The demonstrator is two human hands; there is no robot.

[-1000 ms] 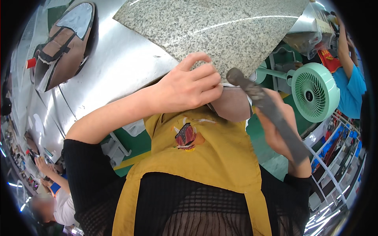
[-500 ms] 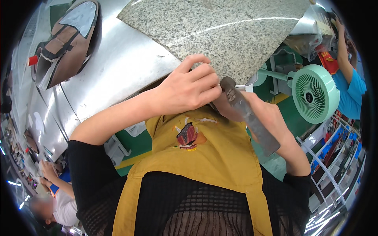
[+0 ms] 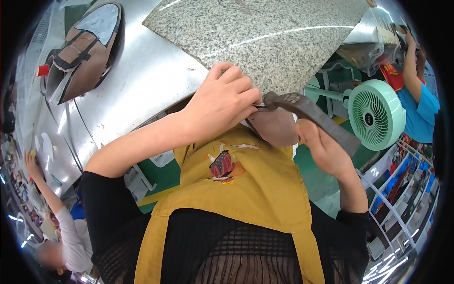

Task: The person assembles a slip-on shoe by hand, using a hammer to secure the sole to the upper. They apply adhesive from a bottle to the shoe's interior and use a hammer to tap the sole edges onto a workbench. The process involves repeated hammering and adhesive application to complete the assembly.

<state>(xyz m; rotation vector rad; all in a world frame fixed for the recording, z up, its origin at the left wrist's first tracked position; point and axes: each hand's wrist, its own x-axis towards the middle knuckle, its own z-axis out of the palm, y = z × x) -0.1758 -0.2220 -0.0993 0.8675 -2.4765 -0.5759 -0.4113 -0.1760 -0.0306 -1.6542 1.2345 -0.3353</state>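
At the near corner of a speckled granite slab (image 3: 265, 52), my left hand (image 3: 224, 97) pinches the edge of a brown leather-like piece (image 3: 274, 127). The piece hangs down in front of my yellow apron. My right hand (image 3: 326, 146) is closed around a hammer (image 3: 314, 111), whose handle is mostly hidden by the hand and the head. One narrow end of the dark metal head is at the piece's upper edge, close to my left fingertips. Whether it touches the piece I cannot tell.
Brown shoe uppers (image 3: 87, 52) lie on the metal table (image 3: 142, 71) to the left, near a red-capped object (image 3: 42, 70). On the right stand a mint-green fan (image 3: 377, 115) and a white wire rack (image 3: 392, 203). Other people work on both sides.
The hammer head has swung from pointing down toward me to lying flatter, off to the right. My right hand has shifted, uncovering more of the brown piece. At left, another person's arm has reached out.
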